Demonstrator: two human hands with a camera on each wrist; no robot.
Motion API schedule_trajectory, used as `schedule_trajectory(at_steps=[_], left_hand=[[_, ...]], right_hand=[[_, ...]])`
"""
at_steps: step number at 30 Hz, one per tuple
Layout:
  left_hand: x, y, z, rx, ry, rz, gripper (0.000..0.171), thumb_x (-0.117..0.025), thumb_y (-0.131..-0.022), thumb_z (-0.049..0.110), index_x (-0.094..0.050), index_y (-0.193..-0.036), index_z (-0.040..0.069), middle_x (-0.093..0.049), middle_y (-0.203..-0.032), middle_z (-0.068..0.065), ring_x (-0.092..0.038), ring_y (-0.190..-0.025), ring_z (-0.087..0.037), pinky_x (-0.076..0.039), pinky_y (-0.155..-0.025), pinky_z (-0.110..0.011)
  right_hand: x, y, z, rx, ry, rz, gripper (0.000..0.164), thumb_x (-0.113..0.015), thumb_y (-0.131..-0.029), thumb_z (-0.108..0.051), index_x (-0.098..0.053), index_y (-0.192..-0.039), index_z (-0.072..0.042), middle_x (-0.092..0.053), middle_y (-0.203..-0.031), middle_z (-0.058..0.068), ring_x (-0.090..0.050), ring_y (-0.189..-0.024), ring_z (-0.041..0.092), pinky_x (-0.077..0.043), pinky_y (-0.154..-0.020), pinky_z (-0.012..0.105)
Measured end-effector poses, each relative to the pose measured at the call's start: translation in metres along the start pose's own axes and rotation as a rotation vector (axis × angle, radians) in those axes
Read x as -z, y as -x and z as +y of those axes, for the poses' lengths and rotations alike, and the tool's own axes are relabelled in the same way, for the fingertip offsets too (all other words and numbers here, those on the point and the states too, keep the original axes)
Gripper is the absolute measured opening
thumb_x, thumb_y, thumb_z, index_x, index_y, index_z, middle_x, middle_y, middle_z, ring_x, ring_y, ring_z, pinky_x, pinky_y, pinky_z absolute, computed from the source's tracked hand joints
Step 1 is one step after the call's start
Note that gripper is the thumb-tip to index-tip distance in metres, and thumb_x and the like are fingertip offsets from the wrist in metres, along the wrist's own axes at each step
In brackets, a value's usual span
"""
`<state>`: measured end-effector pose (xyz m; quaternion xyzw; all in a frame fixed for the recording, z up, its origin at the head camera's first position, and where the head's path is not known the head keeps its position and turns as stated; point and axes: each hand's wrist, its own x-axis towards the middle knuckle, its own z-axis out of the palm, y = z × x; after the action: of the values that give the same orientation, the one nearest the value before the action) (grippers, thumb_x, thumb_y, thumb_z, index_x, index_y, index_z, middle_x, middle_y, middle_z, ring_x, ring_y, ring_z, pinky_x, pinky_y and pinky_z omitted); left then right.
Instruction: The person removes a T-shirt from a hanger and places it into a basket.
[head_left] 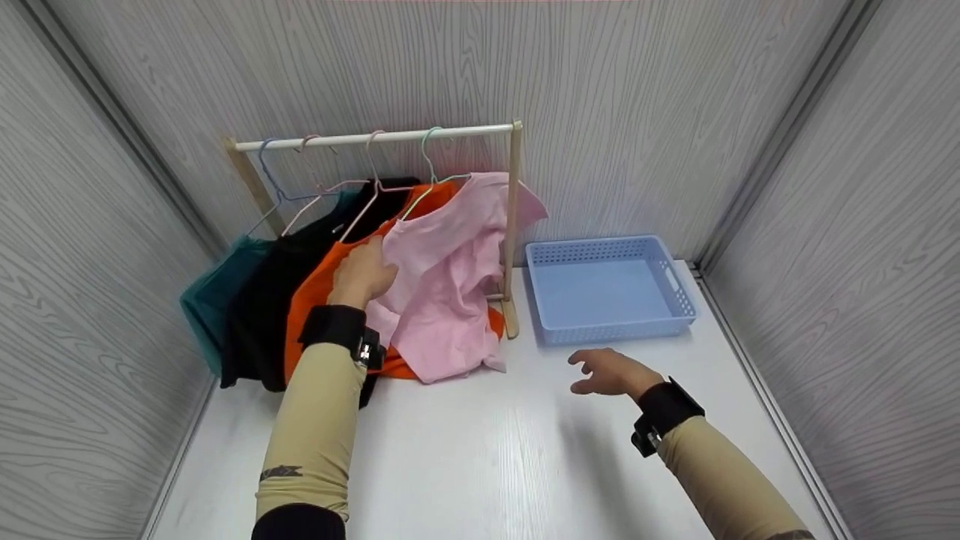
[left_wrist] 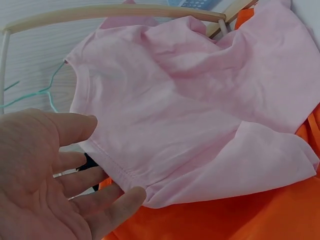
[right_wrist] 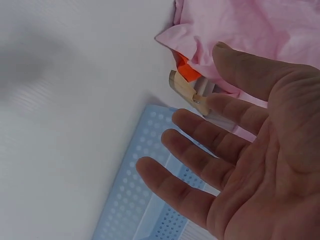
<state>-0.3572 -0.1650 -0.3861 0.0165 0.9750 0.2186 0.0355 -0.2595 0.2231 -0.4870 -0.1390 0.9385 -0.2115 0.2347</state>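
Observation:
A pink shirt (head_left: 450, 300) hangs on a mint-green hanger (head_left: 429, 157) at the right end of a small clothes rack (head_left: 330, 140). My left hand (head_left: 364, 271) is at the shirt's near shoulder, fingers loosely extended, thumb apart. In the left wrist view, fingertips (left_wrist: 135, 196) lie right at the pink sleeve edge (left_wrist: 120, 172), pinching nothing. Behind the pink shirt hang an orange garment (head_left: 319, 300), a black one (head_left: 259, 322) and a teal one (head_left: 214, 289). My right hand (head_left: 615, 373) hovers over the table with fingers spread and nothing held.
A light blue perforated basket (head_left: 600, 330) stands right of the rack, just beyond my right hand. The rack's wooden upright (head_left: 513, 217) stands between shirt and basket. Wood-grain panels (head_left: 637, 112) enclose the white table (head_left: 480, 457) at the back and both sides.

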Motion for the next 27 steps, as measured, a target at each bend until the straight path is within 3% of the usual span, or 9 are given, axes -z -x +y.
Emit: schedule_trajectory(at_steps=[8, 11, 15, 21, 27], left_hand=[[-0.014, -0.004, 0.013, -0.021, -0.034, 0.114, 0.032, -0.049, -0.101, 0.032, -0.060, -0.114, 0.005, -0.066, -0.108, -0.023, -0.062, -0.097, -0.041, -0.050, -0.088, -0.052], [-0.019, -0.008, 0.021, -0.040, -0.026, 0.149, 0.031, -0.052, -0.100, 0.032, -0.064, -0.108, 0.005, -0.068, -0.103, -0.022, -0.064, -0.094, -0.041, -0.052, -0.085, -0.050], [-0.021, -0.010, 0.029, -0.029, -0.012, 0.156, 0.029, -0.052, -0.100, 0.029, -0.065, -0.111, 0.005, -0.068, -0.108, -0.021, -0.064, -0.096, -0.041, -0.052, -0.086, -0.050], [-0.011, -0.009, 0.032, -0.027, -0.011, 0.221, 0.027, -0.051, -0.101, 0.025, -0.064, -0.116, 0.007, -0.066, -0.117, -0.022, -0.062, -0.101, -0.043, -0.050, -0.092, -0.054], [0.010, 0.001, 0.024, -0.059, -0.023, 0.325, 0.023, -0.050, -0.100, 0.024, -0.065, -0.108, 0.009, -0.066, -0.116, -0.024, -0.061, -0.102, -0.048, -0.048, -0.088, -0.058]], right_hand=[[-0.003, -0.001, 0.002, 0.007, 0.027, -0.005, 0.050, -0.065, -0.092, -0.025, -0.052, -0.136, -0.005, -0.062, -0.126, 0.025, -0.057, -0.120, 0.041, -0.046, -0.099, 0.053], [-0.003, -0.002, 0.001, 0.003, 0.024, -0.001, 0.051, -0.066, -0.092, -0.025, -0.051, -0.137, -0.005, -0.062, -0.127, 0.025, -0.057, -0.121, 0.041, -0.045, -0.099, 0.053], [-0.004, -0.003, 0.000, 0.000, 0.012, -0.005, 0.053, -0.065, -0.092, -0.027, -0.049, -0.139, -0.006, -0.061, -0.128, 0.024, -0.056, -0.122, 0.040, -0.045, -0.100, 0.053], [-0.005, -0.002, 0.002, -0.010, -0.001, -0.010, 0.053, -0.064, -0.093, -0.027, -0.048, -0.140, -0.007, -0.061, -0.129, 0.025, -0.056, -0.123, 0.040, -0.045, -0.101, 0.053], [-0.007, 0.000, 0.007, -0.009, 0.007, -0.023, 0.054, -0.064, -0.093, -0.027, -0.048, -0.140, -0.007, -0.061, -0.129, 0.025, -0.056, -0.123, 0.040, -0.045, -0.101, 0.052]])
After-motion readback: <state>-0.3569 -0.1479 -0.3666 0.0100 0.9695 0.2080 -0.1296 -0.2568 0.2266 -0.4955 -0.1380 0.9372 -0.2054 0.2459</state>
